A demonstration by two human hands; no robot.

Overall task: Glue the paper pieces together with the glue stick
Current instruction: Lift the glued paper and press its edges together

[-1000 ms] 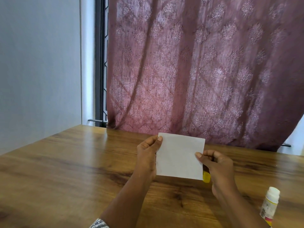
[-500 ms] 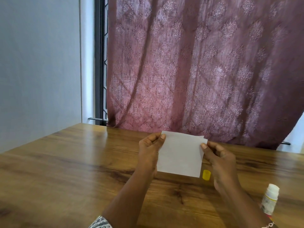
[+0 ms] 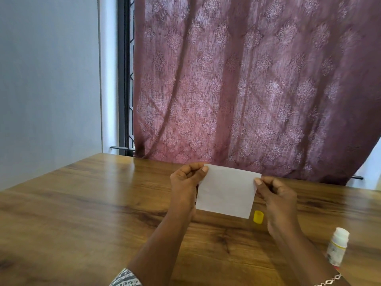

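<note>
Fingers (image 3: pixel 203 169) of the left hand (image 3: pixel 184 183) are curled and pinch the upper left corner of the paper (image 3: pixel 225 193), thumb on the near face and the other fingers behind it. Those of the right hand (image 3: pixel 277 200) are curled likewise and pinch the upper right corner, the thumb tip lying flat on the near face just under the top edge. Both hands thus grip the same white paper. It is held up off the bench (image 3: pixel 82 203), roughly upright and facing the person, its top edge sloping down a little toward the right. Its lower edge hangs near the bench top — whether it touches cannot be told. Nor can it be told whether the paper is a single sheet or two pieces laid together, since only one plain face shows.

A small yellow cap (image 3: pixel 258 217) sits on the bench just beside the lower right corner of the paper, between it and the right palm. The glue stick (image 3: pixel 338 247) stands on the bench to the right of the right forearm, white end up — apart from both hands. A patterned sleeve (image 3: pixel 125 278) shows at the left forearm and a chain bracelet (image 3: pixel 329 282) at the right wrist. Behind the bench hangs a maroon patterned curtain (image 3: pixel 247 89), with a dark window frame (image 3: pixel 124 79) and a pale wall (image 3: pixel 47 79) to its left.
</note>
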